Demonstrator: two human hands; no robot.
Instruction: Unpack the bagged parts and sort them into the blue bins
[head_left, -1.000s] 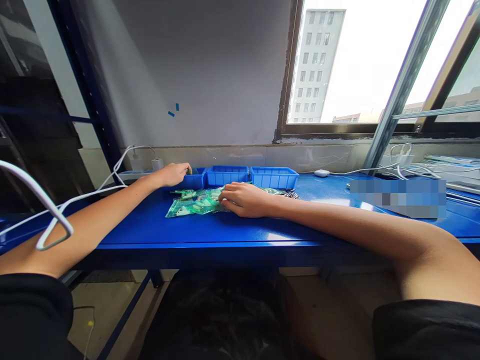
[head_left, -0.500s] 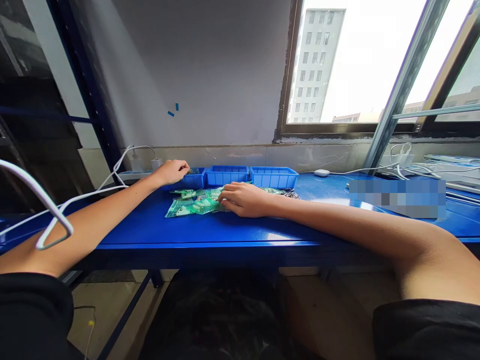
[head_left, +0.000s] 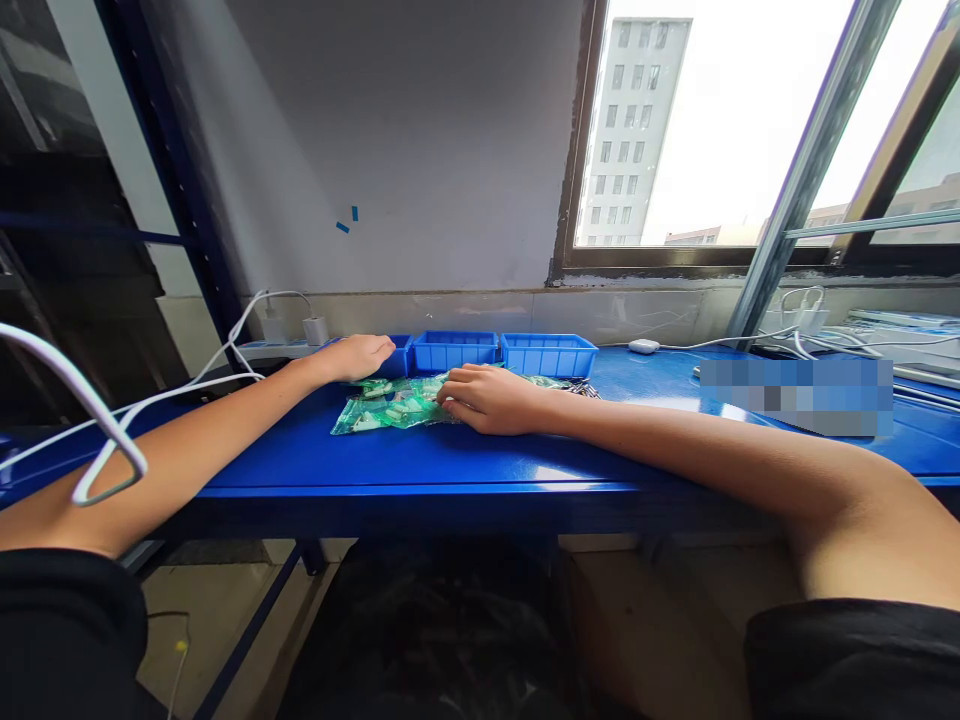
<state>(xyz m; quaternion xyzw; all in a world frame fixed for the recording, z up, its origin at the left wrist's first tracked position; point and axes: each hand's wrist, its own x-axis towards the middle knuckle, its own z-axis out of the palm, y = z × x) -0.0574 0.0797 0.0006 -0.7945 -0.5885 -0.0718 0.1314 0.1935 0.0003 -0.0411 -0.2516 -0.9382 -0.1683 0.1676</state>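
My left hand point(head_left: 358, 357) is at the left blue bin point(head_left: 403, 357), its fingers drawn together at the bin's near side. Whatever may be between those fingertips is hidden. A clear plastic bag point(head_left: 367, 418) with small green pieces that look like circuit boards lies on the blue table point(head_left: 300, 460). My right hand point(head_left: 495, 400) rests at the right part of this bag, fingers curled onto it and the thumb lower down. More green pieces and some dark thin items point(head_left: 581, 387) show behind my right wrist.
A middle blue bin point(head_left: 455, 353) and a right blue bin point(head_left: 549, 356) stand in line along the wall. White cables point(head_left: 240, 335) run at the left. A small white device point(head_left: 643, 346) sits right of the bins, near a blurred-out flat object point(head_left: 795, 397).
My left hand has lowered and moved a little to the right, covering more of the left bin. My right hand and the bag stay where they were.
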